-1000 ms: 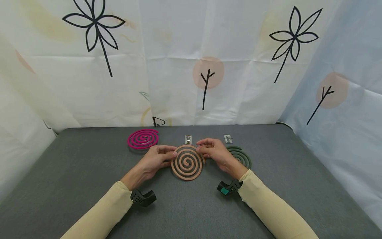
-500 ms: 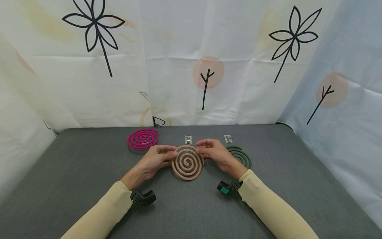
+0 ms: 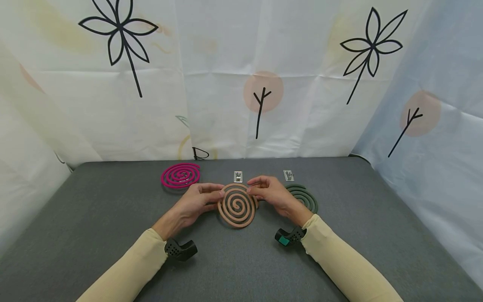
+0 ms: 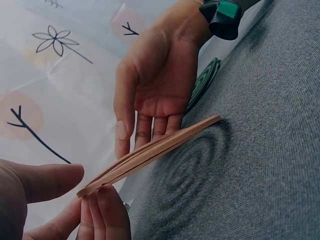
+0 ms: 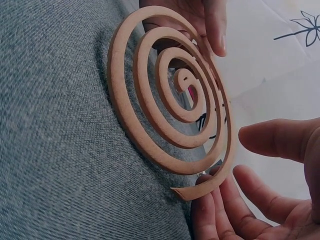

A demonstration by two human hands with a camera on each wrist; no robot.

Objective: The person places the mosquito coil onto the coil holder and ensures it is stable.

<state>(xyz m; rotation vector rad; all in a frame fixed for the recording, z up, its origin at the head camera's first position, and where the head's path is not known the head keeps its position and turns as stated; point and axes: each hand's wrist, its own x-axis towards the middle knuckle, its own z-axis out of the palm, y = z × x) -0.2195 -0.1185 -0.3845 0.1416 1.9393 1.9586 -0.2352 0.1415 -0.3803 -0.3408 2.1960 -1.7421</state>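
Note:
A tan mosquito coil (image 3: 236, 206) is held tilted just above the grey table, its shadow showing beneath in the left wrist view. At its left rim my left hand (image 3: 196, 199) pinches the edge, thumb above and fingers below. From the right side my right hand (image 3: 274, 193) holds the rim; its fingertips go behind the coil (image 5: 117, 75) in the right wrist view, beside the coil's loose outer end. The right thumb (image 5: 265, 137) lies close to the rim; its contact is hard to judge.
A pink coil (image 3: 166, 177) lies at the back left, over a small metal piece. Behind my right wrist a green coil (image 3: 307, 197) is partly hidden. Two small silver metal stands (image 3: 238, 176) lie near the grey table's (image 3: 113, 197) back edge, before a patterned curtain.
The tan coil has turned and tilted very slightly between my hands. Both hands stay almost in the same place.

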